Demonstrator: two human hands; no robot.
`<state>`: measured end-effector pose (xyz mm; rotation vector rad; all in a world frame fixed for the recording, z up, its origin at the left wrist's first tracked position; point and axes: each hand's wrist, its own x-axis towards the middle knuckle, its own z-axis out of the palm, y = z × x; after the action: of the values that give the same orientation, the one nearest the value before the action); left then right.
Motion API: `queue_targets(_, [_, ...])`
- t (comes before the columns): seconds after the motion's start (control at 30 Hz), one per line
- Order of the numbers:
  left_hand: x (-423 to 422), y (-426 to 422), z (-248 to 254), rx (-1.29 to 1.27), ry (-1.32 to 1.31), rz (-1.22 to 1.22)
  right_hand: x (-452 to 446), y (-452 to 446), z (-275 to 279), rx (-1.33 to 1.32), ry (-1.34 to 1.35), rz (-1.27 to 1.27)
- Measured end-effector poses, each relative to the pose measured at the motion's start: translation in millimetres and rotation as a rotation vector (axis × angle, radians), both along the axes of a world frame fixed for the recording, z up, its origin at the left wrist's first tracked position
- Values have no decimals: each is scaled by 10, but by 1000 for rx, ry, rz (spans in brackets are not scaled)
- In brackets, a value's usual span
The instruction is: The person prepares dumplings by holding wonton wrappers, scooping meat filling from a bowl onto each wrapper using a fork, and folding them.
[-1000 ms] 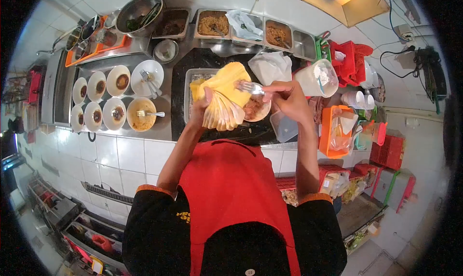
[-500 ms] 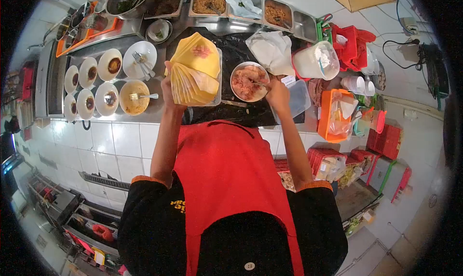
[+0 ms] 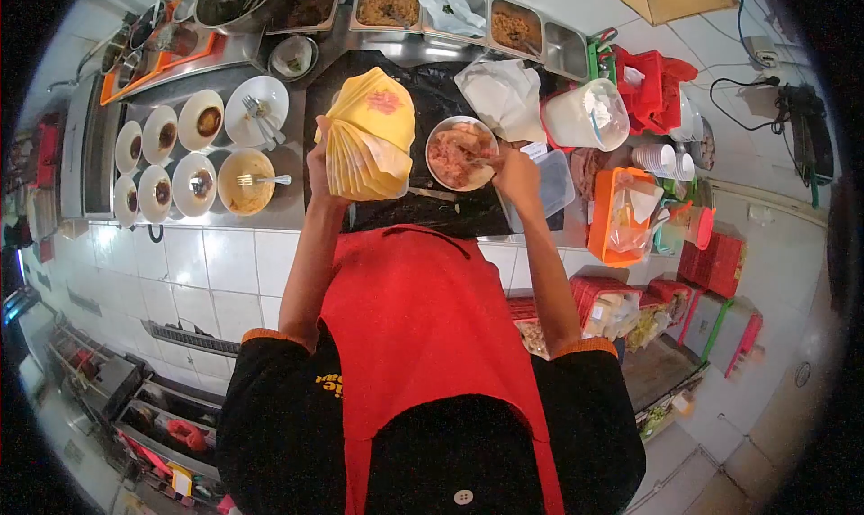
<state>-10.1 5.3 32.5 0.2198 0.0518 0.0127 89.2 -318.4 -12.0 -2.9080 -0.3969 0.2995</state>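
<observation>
As both arms (image 3: 301, 263) reach forward, left fingers (image 3: 319, 148) clasp yellow sheets (image 3: 369, 146).

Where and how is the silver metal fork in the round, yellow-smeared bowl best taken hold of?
The silver metal fork is probably best pinched by its handle's free end, coming from the right: its tines lie inside the round, yellow-smeared bowl, while the handle reaches past the right rim, so a hand need not touch the smeared inside.
</observation>
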Motion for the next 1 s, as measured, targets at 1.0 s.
queue_targets(1.0, [74,-325,175,386,136,-80,-5,566,1811,1004,432,70])
